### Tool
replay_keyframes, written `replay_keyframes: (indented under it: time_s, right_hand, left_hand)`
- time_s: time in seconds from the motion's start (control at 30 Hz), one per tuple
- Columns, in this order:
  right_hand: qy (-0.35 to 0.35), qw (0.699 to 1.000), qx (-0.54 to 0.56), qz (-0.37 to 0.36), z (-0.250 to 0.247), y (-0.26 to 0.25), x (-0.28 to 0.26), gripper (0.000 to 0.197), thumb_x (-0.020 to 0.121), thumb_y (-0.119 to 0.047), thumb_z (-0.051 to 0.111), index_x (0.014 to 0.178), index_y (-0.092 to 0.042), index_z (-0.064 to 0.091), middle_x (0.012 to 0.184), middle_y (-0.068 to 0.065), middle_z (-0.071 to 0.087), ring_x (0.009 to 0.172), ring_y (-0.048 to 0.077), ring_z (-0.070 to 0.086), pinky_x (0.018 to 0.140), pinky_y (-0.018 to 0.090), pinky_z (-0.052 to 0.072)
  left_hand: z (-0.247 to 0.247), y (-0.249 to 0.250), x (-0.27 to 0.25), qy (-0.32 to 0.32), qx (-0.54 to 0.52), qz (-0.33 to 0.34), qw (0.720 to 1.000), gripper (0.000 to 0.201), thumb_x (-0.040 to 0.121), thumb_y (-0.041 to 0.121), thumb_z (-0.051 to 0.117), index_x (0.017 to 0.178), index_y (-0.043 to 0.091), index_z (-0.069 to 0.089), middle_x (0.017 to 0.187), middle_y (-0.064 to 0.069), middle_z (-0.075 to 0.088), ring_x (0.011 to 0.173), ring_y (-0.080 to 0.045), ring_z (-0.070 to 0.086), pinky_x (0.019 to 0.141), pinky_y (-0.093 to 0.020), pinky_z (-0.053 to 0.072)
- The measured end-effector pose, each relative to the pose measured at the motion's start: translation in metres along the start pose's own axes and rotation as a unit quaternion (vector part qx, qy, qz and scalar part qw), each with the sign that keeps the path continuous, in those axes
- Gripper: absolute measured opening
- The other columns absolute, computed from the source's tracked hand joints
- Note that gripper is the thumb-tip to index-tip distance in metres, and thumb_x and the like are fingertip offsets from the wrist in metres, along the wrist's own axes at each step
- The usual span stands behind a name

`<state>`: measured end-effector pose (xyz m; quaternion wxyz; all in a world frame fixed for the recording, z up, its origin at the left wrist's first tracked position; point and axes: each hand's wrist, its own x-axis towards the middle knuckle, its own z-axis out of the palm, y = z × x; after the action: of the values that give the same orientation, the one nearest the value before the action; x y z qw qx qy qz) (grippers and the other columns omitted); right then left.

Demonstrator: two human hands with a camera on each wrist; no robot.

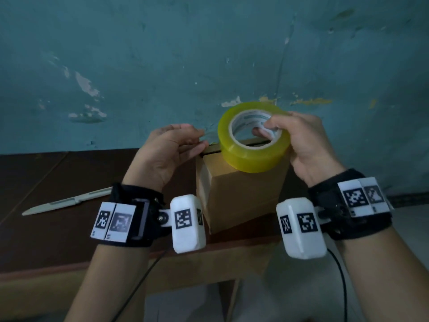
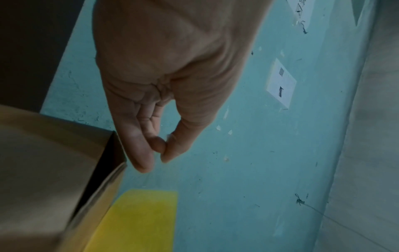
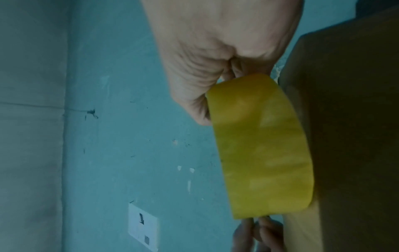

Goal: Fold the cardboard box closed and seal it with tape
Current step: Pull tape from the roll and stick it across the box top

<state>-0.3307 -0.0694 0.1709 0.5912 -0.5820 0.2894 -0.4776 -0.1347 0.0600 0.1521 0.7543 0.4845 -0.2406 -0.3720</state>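
Observation:
A small cardboard box (image 1: 241, 194) stands on the dark brown table (image 1: 58, 240), its top flaps folded down with a dark slit along the far edge. My right hand (image 1: 276, 129) grips a yellow tape roll (image 1: 253, 147) resting tilted on the box top, with fingers hooked through the core. In the right wrist view the tape roll (image 3: 263, 145) lies against the box (image 3: 345, 136). My left hand (image 1: 204, 142) is at the box's top left corner, thumb and forefinger pinched together (image 2: 164, 150) on a faint clear tape end beside the box (image 2: 54, 170) and the roll (image 2: 138, 221).
A pale folding knife (image 1: 69, 201) lies on the table to the left of the box. A teal, flaking wall (image 1: 162, 66) rises right behind the table. The table's front edge (image 1: 116, 275) runs under my wrists, with cables hanging below.

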Motion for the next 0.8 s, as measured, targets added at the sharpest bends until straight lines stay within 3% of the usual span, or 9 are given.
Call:
replay_keyframes:
  time_s: [0.1, 0.17, 0.23, 0.3, 0.37, 0.43, 0.53, 0.67, 0.8]
  right_hand:
    - [-0.025, 0.999, 0.041, 0.013, 0.0, -0.001, 0.001, 0.018, 0.089, 0.007, 0.073, 0.106, 0.0, 0.075, 0.108, 0.02, 0.082, 0.096, 0.037, 0.083, 0.077, 0.043, 0.069]
    - [-0.042, 0.998, 0.037, 0.02, -0.001, 0.0, 0.003, 0.021, 0.093, 0.001, 0.075, 0.113, -0.005, 0.073, 0.111, 0.014, 0.081, 0.079, 0.03, 0.082, 0.064, 0.037, 0.067]
    - [-0.038, 0.998, 0.035, 0.024, -0.002, -0.001, 0.006, 0.021, 0.091, -0.001, 0.077, 0.11, -0.006, 0.07, 0.102, 0.009, 0.079, 0.058, 0.019, 0.07, 0.051, 0.027, 0.059]
    - [-0.046, 0.995, 0.082, 0.017, -0.001, -0.002, 0.012, 0.034, 0.086, 0.003, 0.08, 0.116, -0.001, 0.066, 0.096, 0.013, 0.074, 0.056, 0.014, 0.058, 0.047, 0.022, 0.049]
    - [-0.059, 0.991, 0.117, 0.002, 0.0, -0.005, 0.017, 0.051, 0.079, 0.006, 0.081, 0.126, 0.004, 0.062, 0.089, 0.015, 0.069, 0.058, 0.013, 0.055, 0.049, 0.022, 0.045]
    - [-0.079, 0.99, 0.117, -0.018, -0.001, -0.009, 0.02, 0.047, 0.079, 0.01, 0.078, 0.123, 0.003, 0.061, 0.077, 0.006, 0.067, 0.06, 0.013, 0.054, 0.052, 0.022, 0.046]
    - [-0.131, 0.986, 0.094, -0.05, -0.007, -0.013, 0.019, 0.049, 0.076, 0.012, 0.076, 0.123, 0.0, 0.066, 0.092, 0.007, 0.072, 0.07, 0.015, 0.062, 0.062, 0.023, 0.054]
    - [-0.151, 0.981, 0.016, -0.122, -0.005, -0.014, 0.019, 0.054, 0.077, 0.011, 0.076, 0.127, -0.01, 0.071, 0.105, 0.002, 0.079, 0.098, 0.016, 0.074, 0.09, 0.029, 0.06]
    - [-0.162, 0.968, -0.05, -0.185, 0.001, -0.016, 0.023, 0.054, 0.082, 0.014, 0.073, 0.13, -0.012, 0.069, 0.113, -0.002, 0.078, 0.104, 0.012, 0.073, 0.095, 0.028, 0.058]
  left_hand:
    - [0.001, 0.002, -0.001, -0.001, -0.011, 0.007, 1.0, 0.022, 0.092, -0.007, 0.069, 0.104, 0.005, 0.056, 0.07, -0.004, 0.071, 0.061, -0.014, 0.075, 0.065, -0.022, 0.063]
    - [-0.001, 0.003, -0.002, -0.005, -0.019, 0.005, 1.0, 0.023, 0.093, -0.007, 0.068, 0.107, 0.005, 0.056, 0.065, 0.0, 0.073, 0.062, -0.013, 0.076, 0.065, -0.021, 0.062]
    - [-0.004, 0.004, -0.004, -0.012, -0.016, -0.006, 1.0, 0.022, 0.093, -0.006, 0.068, 0.107, 0.006, 0.056, 0.064, 0.002, 0.073, 0.06, -0.011, 0.075, 0.062, -0.018, 0.061]
    - [-0.005, 0.004, -0.008, -0.018, -0.014, -0.023, 0.999, 0.018, 0.093, -0.004, 0.068, 0.102, 0.008, 0.058, 0.063, 0.003, 0.072, 0.059, -0.009, 0.073, 0.057, -0.015, 0.058]
    - [-0.005, 0.005, -0.011, -0.023, -0.023, -0.035, 0.999, 0.016, 0.093, -0.001, 0.069, 0.098, 0.009, 0.058, 0.062, 0.003, 0.07, 0.057, -0.008, 0.072, 0.053, -0.012, 0.055]
    - [-0.005, 0.007, -0.014, -0.029, -0.04, -0.045, 0.998, 0.014, 0.094, 0.001, 0.069, 0.094, 0.01, 0.059, 0.06, 0.003, 0.066, 0.056, -0.006, 0.07, 0.051, -0.01, 0.053]
    - [-0.006, 0.013, -0.015, -0.032, -0.057, -0.051, 0.997, 0.013, 0.095, 0.003, 0.068, 0.086, 0.01, 0.061, 0.059, 0.001, 0.064, 0.053, -0.004, 0.067, 0.048, -0.009, 0.052]
    - [-0.008, 0.014, -0.014, -0.025, -0.039, -0.046, 0.998, 0.014, 0.092, 0.003, 0.072, 0.082, 0.01, 0.063, 0.06, -0.001, 0.065, 0.053, -0.005, 0.068, 0.048, -0.01, 0.053]
    - [-0.01, 0.007, -0.01, -0.013, -0.031, -0.056, 0.998, 0.011, 0.089, 0.005, 0.075, 0.087, 0.008, 0.065, 0.061, -0.002, 0.068, 0.056, -0.006, 0.07, 0.05, -0.01, 0.054]
